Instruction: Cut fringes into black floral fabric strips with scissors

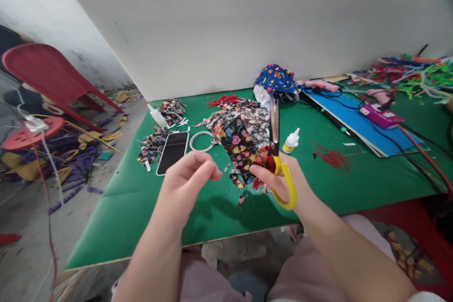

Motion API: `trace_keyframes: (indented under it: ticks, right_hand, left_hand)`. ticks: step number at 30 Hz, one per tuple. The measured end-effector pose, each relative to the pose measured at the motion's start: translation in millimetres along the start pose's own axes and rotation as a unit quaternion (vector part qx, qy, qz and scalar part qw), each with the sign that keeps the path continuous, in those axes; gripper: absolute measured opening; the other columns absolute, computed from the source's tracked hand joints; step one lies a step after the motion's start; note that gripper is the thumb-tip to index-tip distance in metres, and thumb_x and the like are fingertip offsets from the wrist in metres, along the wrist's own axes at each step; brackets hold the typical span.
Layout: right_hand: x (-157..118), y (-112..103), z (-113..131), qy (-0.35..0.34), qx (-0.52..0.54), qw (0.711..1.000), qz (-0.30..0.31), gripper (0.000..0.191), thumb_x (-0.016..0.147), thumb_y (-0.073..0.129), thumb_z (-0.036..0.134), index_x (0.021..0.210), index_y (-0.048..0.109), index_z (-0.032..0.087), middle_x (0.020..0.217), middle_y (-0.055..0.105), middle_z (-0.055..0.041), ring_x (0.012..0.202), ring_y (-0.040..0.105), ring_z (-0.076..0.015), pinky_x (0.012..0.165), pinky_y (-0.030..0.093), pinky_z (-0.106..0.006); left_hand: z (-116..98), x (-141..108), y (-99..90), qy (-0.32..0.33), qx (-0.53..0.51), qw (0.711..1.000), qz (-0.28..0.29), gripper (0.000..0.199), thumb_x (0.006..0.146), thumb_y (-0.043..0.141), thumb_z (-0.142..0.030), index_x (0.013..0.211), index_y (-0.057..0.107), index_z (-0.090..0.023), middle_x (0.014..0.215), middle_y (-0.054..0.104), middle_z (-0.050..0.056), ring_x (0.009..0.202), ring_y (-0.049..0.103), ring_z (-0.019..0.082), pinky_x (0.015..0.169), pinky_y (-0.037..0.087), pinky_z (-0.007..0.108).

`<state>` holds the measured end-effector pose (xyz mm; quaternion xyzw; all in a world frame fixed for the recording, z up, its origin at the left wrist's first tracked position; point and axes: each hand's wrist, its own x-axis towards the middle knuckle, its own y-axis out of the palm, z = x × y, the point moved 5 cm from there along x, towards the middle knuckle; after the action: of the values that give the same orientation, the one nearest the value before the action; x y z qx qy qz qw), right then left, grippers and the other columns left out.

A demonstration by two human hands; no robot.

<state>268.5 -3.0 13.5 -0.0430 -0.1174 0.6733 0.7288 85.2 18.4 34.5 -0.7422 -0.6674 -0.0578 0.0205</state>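
1. Two bare hands are working over the near part of a green table (141, 226). The left hand (191, 184) is curling, its thumb and forefinger pressing together; whether anything thin is being pinched there cannot be told.
2. The right hand (300, 181) is gripping scissors (274, 139) by their yellow handles, the blades pointing toward the far side. Its thumb is also lying over a dark floral cloth (237, 146), which is extending to the left of the scissors, between both hands.
3. Small floral scraps (241, 200) are lying just on the near side of that cloth.
4. A phone (172, 153) is resting flat beyond the left hand; a white ring (201, 141) is lying just to its right.
5. Loose red threads (332, 156) are spreading to the right of the hands, while a yellow-labelled bottle (291, 140) is standing between them and the scissors.
6. Farther left, a white bottle (158, 117) is leaning beside gathered floral pieces.
7. On the far right, a purple box (380, 115) is sitting on a blue folder (368, 125).
8. Farthest, a blue patterned bundle (276, 78) is resting near a pale panel (247, 23).
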Motion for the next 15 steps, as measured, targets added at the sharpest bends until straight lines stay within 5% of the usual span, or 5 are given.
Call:
trace_keyframes:
  ticks: [2, 5, 9, 15]
  right_hand:
    - [-2.9, 4.2, -0.5, -0.011, -0.017, 1.000, 0.011, 0.018, 0.072, 0.064, 0.038, 0.074, 0.059, 0.020, 0.067, 0.063, 0.0008, 0.060, 0.056, -0.0131, 0.056, 0.046, -0.024]
    - [-6.7, 12.8, -5.1, -0.005, -0.003, 0.999, 0.048, 0.020, 0.073, 0.063, 0.040, 0.075, 0.058, 0.021, 0.064, 0.059, 0.0019, 0.058, 0.054, -0.0122, 0.053, 0.044, -0.024]
    - [-8.1, 14.0, -1.6, 0.016, 0.002, 0.996, 0.084, 0.033, 0.070, 0.064, 0.051, 0.069, 0.051, 0.021, 0.059, 0.046, 0.0042, 0.052, 0.042, -0.0094, 0.048, 0.036, -0.023]
    - [-5.5, 2.2, 14.7, -0.061, -0.059, 0.984, 0.158, 0.057, 0.057, 0.068, 0.067, 0.079, 0.042, 0.022, 0.071, 0.040, 0.0029, 0.069, 0.040, -0.0140, 0.056, 0.035, -0.026]
  left_hand:
    - [7.3, 0.4, 12.3, -0.015, -0.028, 0.999, 0.042, 0.034, 0.069, 0.072, -0.046, 0.088, 0.068, -0.018, 0.073, 0.068, 0.003, 0.066, 0.063, 0.017, 0.059, 0.053, 0.028]
    - [24.0, -4.8, 33.0, -0.064, -0.093, 0.990, 0.081, 0.036, 0.060, 0.080, -0.040, 0.087, 0.069, -0.018, 0.082, 0.073, 0.004, 0.076, 0.067, 0.020, 0.065, 0.054, 0.028]
    - [37.6, -11.0, 31.1, -0.070, -0.129, 0.989, -0.002, 0.015, 0.071, 0.074, -0.023, 0.084, 0.069, -0.017, 0.086, 0.073, 0.002, 0.081, 0.067, 0.016, 0.077, 0.052, 0.026]
    - [8.1, -11.4, -2.0, 0.054, -0.182, 0.974, -0.126, 0.018, 0.076, 0.070, -0.022, 0.094, 0.068, -0.023, 0.093, 0.071, 0.000, 0.085, 0.066, 0.013, 0.078, 0.054, 0.025]
